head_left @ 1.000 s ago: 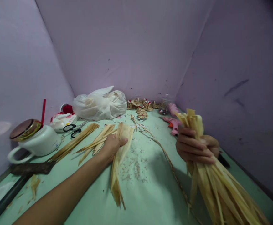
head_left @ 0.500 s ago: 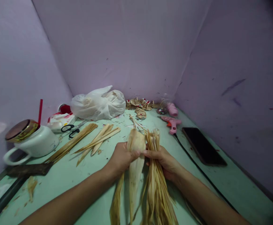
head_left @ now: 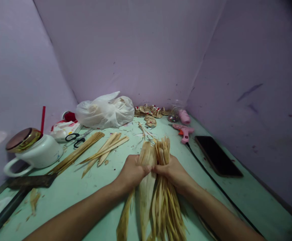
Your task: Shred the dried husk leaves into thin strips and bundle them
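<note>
My left hand (head_left: 131, 172) is closed around a broad, pale dried leaf (head_left: 147, 190) that looks like corn husk, its thumb pressed on the front. Close beside it, my right hand (head_left: 174, 172) grips a thick bundle of narrow dried leaf strips (head_left: 167, 207), which fan out downward over the table. The two thumbs nearly meet where the leaf and bundle lie side by side. Below my left hand a darker, narrow strip (head_left: 124, 217) hangs down; its upper end is hidden.
Loose strips (head_left: 105, 150) and scissors (head_left: 78, 139) lie left, near a white mug (head_left: 45, 154) and a dark-handled tool (head_left: 32, 181). A plastic bag (head_left: 105, 110) and woven pieces (head_left: 151, 121) are at the back. Rightward are a pink glue gun (head_left: 185, 132), its cord (head_left: 211, 180) and a phone (head_left: 218, 155).
Both hands have shifted slightly, with the thumbs a little lower on the leaf and bundle. The broad leaf's top has dropped slightly and moved right, closer against the bundle.
</note>
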`<state>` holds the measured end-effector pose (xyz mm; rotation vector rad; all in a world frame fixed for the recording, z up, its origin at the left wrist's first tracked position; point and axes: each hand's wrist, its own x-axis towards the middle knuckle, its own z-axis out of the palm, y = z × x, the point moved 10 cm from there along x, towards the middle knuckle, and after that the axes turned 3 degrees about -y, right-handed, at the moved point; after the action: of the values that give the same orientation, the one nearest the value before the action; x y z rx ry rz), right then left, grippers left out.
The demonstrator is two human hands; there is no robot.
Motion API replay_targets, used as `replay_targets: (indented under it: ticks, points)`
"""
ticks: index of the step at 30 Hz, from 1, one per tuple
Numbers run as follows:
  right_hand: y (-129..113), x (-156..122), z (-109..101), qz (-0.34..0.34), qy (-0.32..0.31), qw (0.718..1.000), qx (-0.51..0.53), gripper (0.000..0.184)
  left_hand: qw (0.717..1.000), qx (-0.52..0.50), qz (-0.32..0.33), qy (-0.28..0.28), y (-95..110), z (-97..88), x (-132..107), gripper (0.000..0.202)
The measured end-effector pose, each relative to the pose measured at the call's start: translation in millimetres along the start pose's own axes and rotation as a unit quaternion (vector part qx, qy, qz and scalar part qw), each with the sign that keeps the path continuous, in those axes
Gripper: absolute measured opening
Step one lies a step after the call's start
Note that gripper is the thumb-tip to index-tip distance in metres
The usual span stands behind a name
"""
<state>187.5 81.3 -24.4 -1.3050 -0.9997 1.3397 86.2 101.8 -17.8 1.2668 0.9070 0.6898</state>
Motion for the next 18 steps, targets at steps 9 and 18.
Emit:
replay_targets:
  ticks: [9,18]
  points:
    - [4,1,-6,0.021,0.023,0.998,0.054,0.027,0.999,-0.032,-0.026,0.032,-7,-8.1,4,0.029]
    - [4,-1,-7,0.061,0.013,0.994,0.09,0.028,0.995,-0.004,-0.066,0.08,-13,-20.9,7,0.023]
